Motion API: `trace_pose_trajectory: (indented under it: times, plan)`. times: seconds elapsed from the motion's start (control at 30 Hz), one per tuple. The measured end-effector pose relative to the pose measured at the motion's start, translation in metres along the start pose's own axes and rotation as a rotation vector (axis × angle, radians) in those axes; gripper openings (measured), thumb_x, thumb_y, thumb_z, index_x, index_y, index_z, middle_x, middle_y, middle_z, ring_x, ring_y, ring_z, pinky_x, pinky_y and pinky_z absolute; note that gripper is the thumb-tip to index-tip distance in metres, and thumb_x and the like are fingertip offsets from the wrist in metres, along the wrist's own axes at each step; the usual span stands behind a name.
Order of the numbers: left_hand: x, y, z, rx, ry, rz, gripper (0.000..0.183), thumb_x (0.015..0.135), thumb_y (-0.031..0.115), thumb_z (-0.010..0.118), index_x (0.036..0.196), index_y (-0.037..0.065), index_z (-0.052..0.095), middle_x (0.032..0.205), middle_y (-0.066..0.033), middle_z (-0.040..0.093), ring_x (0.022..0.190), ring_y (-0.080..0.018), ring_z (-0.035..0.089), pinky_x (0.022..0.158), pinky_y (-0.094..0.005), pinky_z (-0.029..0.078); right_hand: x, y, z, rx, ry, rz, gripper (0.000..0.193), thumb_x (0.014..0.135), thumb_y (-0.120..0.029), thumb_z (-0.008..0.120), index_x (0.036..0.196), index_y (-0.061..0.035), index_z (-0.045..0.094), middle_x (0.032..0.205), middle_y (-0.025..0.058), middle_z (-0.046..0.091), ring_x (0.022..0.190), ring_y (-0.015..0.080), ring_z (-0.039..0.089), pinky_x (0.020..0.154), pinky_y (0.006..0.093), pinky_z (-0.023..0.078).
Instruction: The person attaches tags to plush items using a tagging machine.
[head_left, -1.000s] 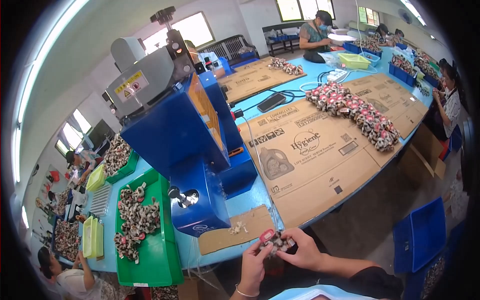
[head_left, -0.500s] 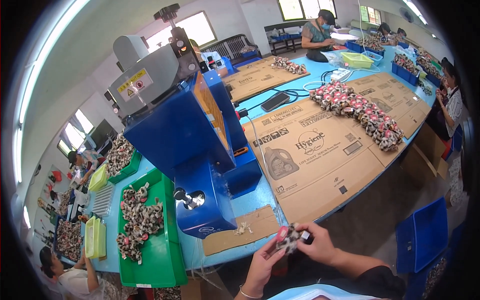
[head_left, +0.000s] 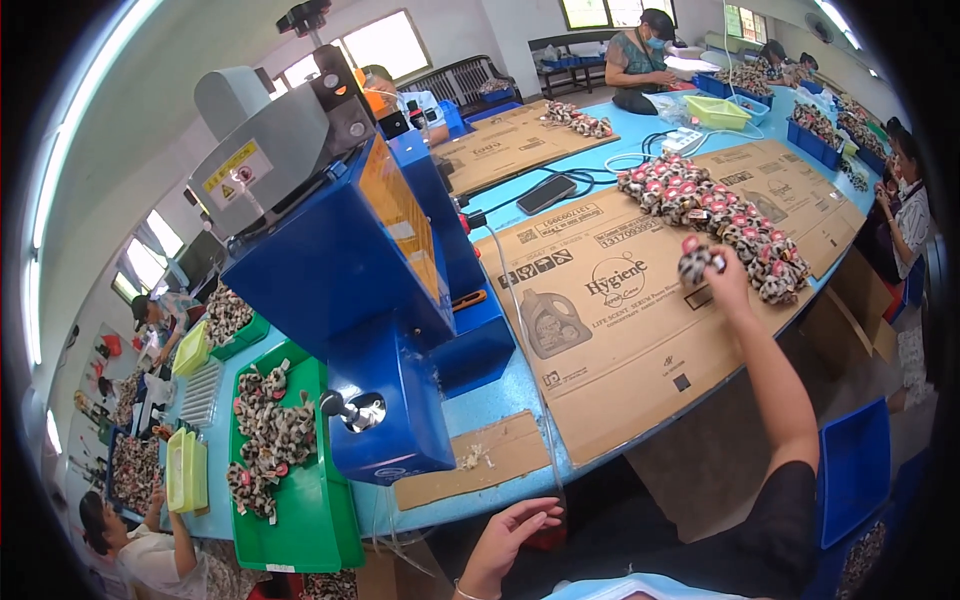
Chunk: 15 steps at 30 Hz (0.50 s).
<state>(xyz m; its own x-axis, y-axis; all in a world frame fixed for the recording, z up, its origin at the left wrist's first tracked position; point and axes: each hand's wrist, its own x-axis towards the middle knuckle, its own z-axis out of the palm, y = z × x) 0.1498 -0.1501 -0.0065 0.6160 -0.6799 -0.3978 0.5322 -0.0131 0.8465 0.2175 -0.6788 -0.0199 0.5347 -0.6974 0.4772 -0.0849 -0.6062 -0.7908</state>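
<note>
My right hand reaches out over the cardboard sheet, its fingers closed on a small spotted plush toy that has a pink-red patch. Just beyond and to the right of it, a long bunch of similar plush toys lies on the cardboard. Nothing is in my left hand; it hovers low in front of the table's near edge, fingers loosely stretched out.
A blue and grey machine stands left of the cardboard, near a green tray with several plush toys. A phone, cables and a power strip lie farther back. Other people sit round the table. A blue bin stands at right.
Half a second ago both hands held the plush toy near my body. My left hand has let go, and my right hand has carried it forward and right, over the cardboard.
</note>
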Motion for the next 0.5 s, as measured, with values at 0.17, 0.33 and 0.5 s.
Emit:
trace_pose_trajectory:
  times: [0.17,0.33,0.5]
  plan:
    - [-0.006,-0.009,-0.010,0.026,0.057,-0.013,0.034,0.095,0.014,0.053,0.125,-0.002,0.053,0.115,-0.0127,0.061,0.102,-0.0185,0.060,0.089,-0.0300,0.047,0.076,0.038,0.025,-0.130,0.139,0.066,0.033,0.074,-0.010,0.065,0.106,-0.0075,0.058,0.090,0.0132,0.065,0.081,0.0259,0.063,0.074,0.0366,0.049]
    - [-0.005,-0.011,-0.012,0.001,0.098,-0.034,0.034,0.095,0.013,0.052,0.125,-0.003,0.053,0.115,-0.0136,0.061,0.102,-0.0187,0.060,0.090,-0.0301,0.047,0.109,0.059,0.049,-0.280,0.158,0.135,0.036,0.075,-0.017,0.065,0.110,-0.0137,0.058,0.099,0.0188,0.065,0.092,0.0358,0.062,0.079,0.0427,0.048]
    - [-0.005,-0.005,-0.011,-0.005,0.115,-0.039,0.033,0.096,0.012,0.051,0.124,-0.004,0.053,0.115,-0.0147,0.060,0.101,-0.0188,0.060,0.090,-0.0303,0.046,0.111,0.073,0.057,-0.560,0.158,0.031,0.038,0.079,-0.018,0.063,0.116,-0.0120,0.056,0.103,0.0194,0.063,0.097,0.0370,0.060,0.082,0.0451,0.048]
